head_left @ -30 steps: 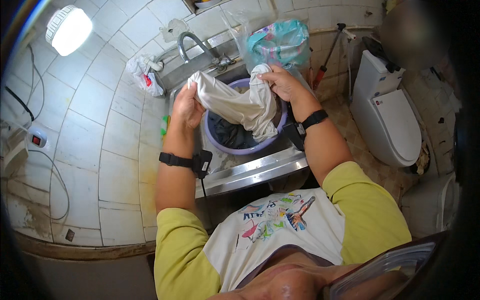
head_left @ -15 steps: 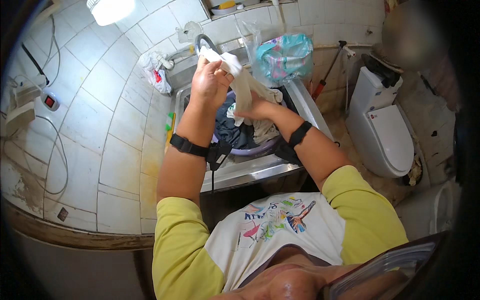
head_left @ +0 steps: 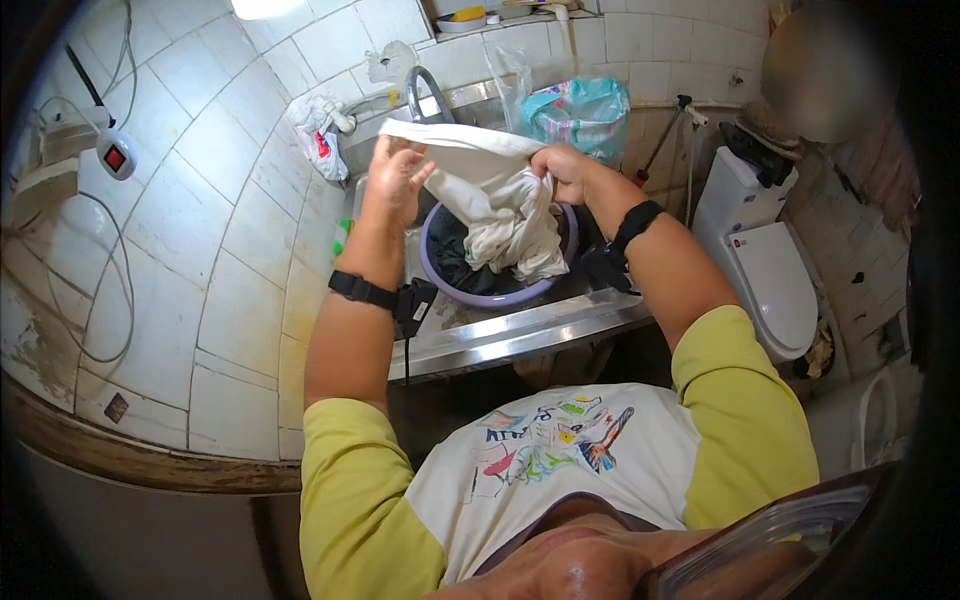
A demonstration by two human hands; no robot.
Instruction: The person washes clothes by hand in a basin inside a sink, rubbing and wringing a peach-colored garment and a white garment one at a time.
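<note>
A white cloth garment (head_left: 490,165) is stretched between my two hands, its upper edge pulled nearly straight. My left hand (head_left: 397,180) grips the edge's left end, with several fingers bent. At the right end my right hand (head_left: 563,174) is closed round the bunched fabric. The lower part of the garment hangs in folds into a purple round basin (head_left: 505,300). Dark clothes (head_left: 447,238) lie in that basin, to the left of the white folds. Beneath it is a metal sink (head_left: 540,325).
A curved faucet (head_left: 428,95) rises behind the garment. Beside it, at the back, sits a teal patterned bag (head_left: 577,112). A white plastic bag (head_left: 318,138) hangs by the left tiled wall. On the right stands a white toilet (head_left: 775,275).
My hands have moved apart, the right one up and to the right. The white garment, earlier a narrow strip between them, is now spread wide over the basin.
</note>
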